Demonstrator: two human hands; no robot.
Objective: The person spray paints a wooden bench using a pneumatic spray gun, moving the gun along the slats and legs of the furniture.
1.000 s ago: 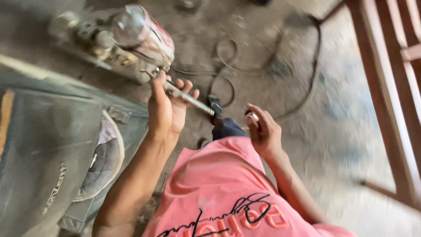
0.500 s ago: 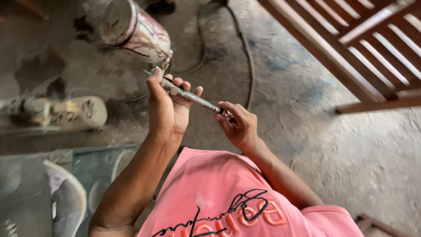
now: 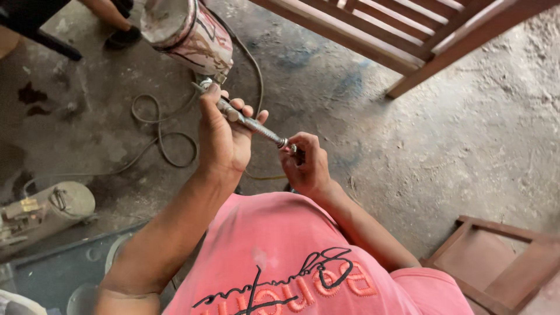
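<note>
A: Head view, looking straight down: the left hand is clenched around the handle of a spray gun, a paint-streaked cup standing up from its far end.

B: And the other hand?

A: The right hand has its fingertips pinched on the small fitting at the handle's near end. Whether it is turning that fitting or only steadying it, I cannot tell.

B: What has changed in the last second?

A: A second ago the gun was held low by the dark drum, and the right hand was slightly apart from the handle's end, holding something small. Half a second ago the fingers had closed on the end. Now the whole tool is raised nearer the chest, over bare concrete floor, with both hands firmly on it. The view has swung too: the slatted wooden frame now fills the upper right.

B: What does that say about the work?

A: My reading is that the hands have moved from reaching to working on the end fitting; the small part appears to be seated on the handle.

B: What lies around?

A: A coiled hose on the floor beneath the gun, a greyish tank at lower left, a wooden panel at lower right, and another person's foot at top left.
</note>
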